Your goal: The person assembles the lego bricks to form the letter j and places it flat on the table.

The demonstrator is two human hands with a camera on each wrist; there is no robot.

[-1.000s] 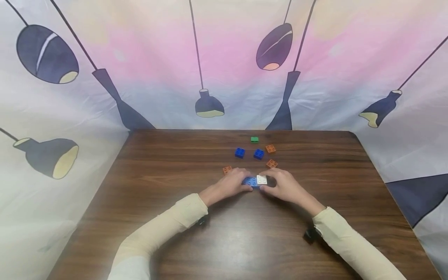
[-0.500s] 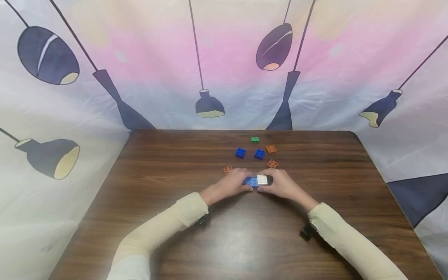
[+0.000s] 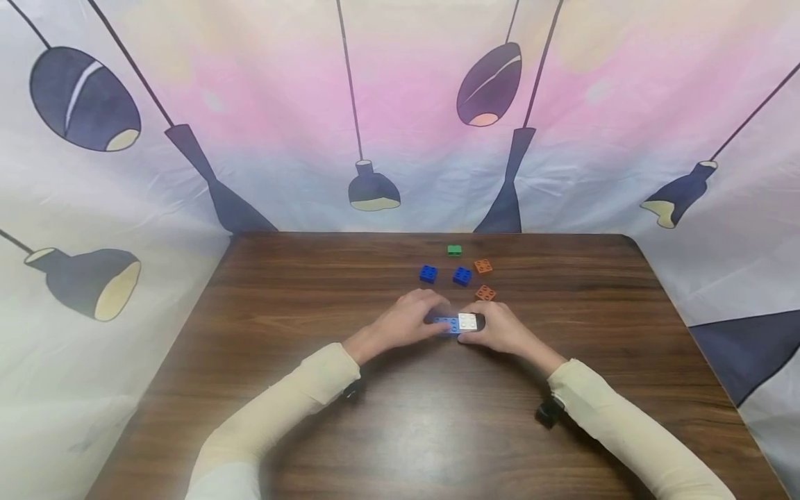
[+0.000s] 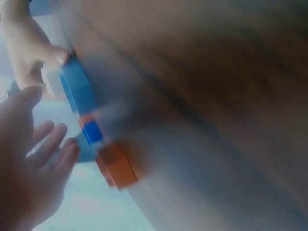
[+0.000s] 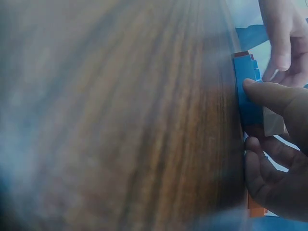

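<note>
A long blue building brick [image 3: 447, 325] lies on the table between the hands, a white brick [image 3: 467, 321] stacked on its right end. My right hand [image 3: 502, 328] pinches the blue brick near the white one; in the right wrist view the thumb [image 5: 264, 93] presses its near side. My left hand [image 3: 407, 321] hovers at the blue brick's left end, thumb and fingers spread apart. In the left wrist view that hand [image 4: 29, 159] shows a gap to the blue brick [image 4: 79, 87]. An orange brick [image 4: 117, 166] beyond it is hidden in the head view.
Behind the hands lie two dark blue bricks [image 3: 428, 273] [image 3: 462, 276], two orange bricks [image 3: 483, 266] [image 3: 485, 293] and a green brick [image 3: 454, 250]. A patterned cloth [image 3: 300, 139] hangs behind the wooden table [image 3: 281, 278].
My left hand has let go of the blue brick and moved slightly left and away, covering the left orange brick. My right hand shifted its thumb a little left, then stayed.
</note>
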